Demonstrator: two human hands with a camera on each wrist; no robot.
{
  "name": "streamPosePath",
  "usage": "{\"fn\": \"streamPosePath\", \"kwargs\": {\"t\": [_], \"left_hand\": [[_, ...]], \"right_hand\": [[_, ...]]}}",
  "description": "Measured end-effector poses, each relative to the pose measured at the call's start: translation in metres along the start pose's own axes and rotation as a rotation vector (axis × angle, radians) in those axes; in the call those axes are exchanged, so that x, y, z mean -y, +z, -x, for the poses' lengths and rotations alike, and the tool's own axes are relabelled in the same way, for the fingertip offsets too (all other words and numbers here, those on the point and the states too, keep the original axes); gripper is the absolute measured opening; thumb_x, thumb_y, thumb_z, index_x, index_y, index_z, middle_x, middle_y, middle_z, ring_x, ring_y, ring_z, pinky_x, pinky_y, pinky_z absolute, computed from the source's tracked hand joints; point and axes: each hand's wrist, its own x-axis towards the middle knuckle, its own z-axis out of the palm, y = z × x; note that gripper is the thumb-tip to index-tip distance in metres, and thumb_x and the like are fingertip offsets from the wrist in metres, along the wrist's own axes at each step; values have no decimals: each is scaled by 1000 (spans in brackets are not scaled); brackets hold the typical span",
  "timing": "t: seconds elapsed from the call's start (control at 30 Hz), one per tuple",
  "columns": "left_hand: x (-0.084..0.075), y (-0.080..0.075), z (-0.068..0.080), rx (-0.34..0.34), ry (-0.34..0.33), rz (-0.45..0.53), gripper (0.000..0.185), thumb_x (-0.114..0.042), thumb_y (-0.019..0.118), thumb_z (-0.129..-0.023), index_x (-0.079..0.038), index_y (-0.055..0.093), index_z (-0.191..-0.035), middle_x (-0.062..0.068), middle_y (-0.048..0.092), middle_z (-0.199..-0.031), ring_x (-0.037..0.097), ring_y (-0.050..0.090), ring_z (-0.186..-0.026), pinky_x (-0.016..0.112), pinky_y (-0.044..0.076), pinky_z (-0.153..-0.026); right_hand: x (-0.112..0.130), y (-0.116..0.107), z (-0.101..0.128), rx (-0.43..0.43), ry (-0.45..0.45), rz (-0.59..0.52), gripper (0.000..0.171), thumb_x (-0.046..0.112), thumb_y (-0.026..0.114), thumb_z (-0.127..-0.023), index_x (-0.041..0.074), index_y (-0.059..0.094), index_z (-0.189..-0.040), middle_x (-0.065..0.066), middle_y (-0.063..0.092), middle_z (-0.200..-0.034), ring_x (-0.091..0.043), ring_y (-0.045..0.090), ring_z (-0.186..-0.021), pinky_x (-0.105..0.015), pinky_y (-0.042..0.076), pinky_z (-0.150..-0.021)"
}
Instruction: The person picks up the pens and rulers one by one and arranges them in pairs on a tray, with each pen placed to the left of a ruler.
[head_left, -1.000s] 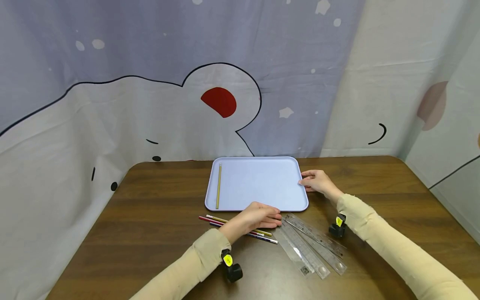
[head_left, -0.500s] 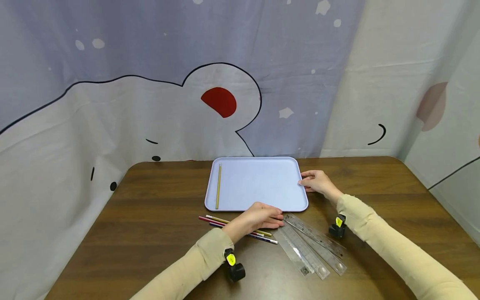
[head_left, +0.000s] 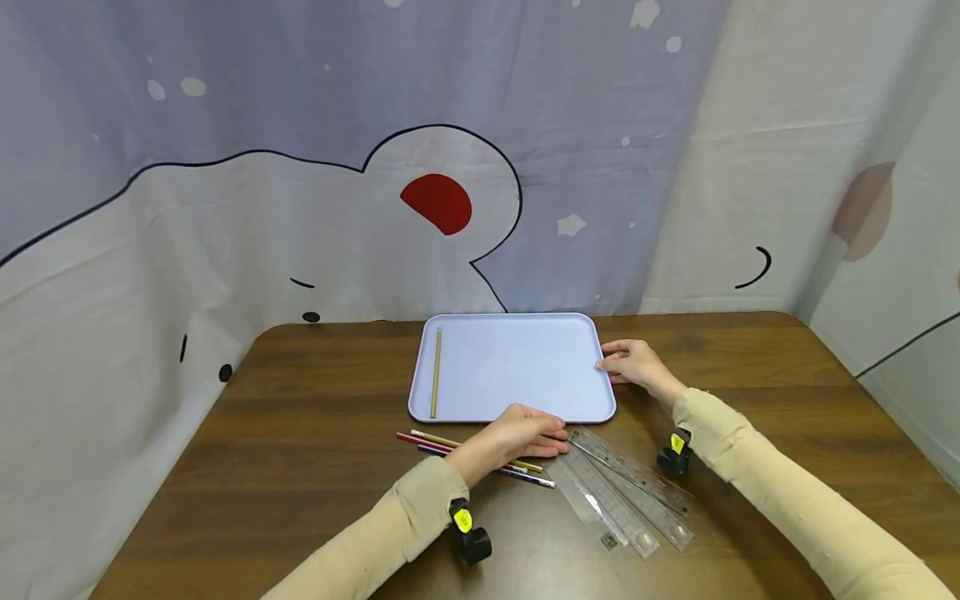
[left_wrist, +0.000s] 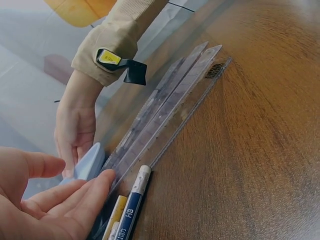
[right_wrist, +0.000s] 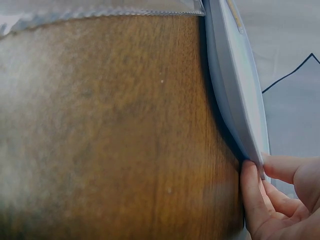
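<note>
Head view: the left hand lay flat, fingers straight, on the pencils at 6 o'clock of the tray. The right hand pinched the tray's 3 o'clock rim with curled fingers. Rulers lay at 5 o'clock of the tray.

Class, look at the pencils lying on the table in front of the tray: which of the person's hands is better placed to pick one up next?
Probably the left hand: it rests over the loose pencils, fingers relaxed. The right hand holds the tray at its right edge, away from them.
</note>
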Motion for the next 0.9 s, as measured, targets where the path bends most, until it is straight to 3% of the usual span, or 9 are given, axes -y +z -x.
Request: {"fn": "streamPosePath", "kwargs": {"t": [0.67,0.9], "left_hand": [[2,4,-2,4,-23,-10,32,-6,52,-96,13,58,-121,26,64,-118,34,67,-105,30,60,-84],[3,4,-7,9,-18,-2,30,-4,55,-94,11,59,-120,25,65,-119,27,71,-95,25,60,-78]], "right_hand": [[0,-1,0,-7,-2,10,52,7,63,-91,-15,43,-134,-11,64,-94,-3,61,-72,-23,61,-70],[0,0,-1,-15,1,17,50,6,63,-91,-14,45,-133,-10,64,-94,-3,60,-72,-21,60,-69]]}}
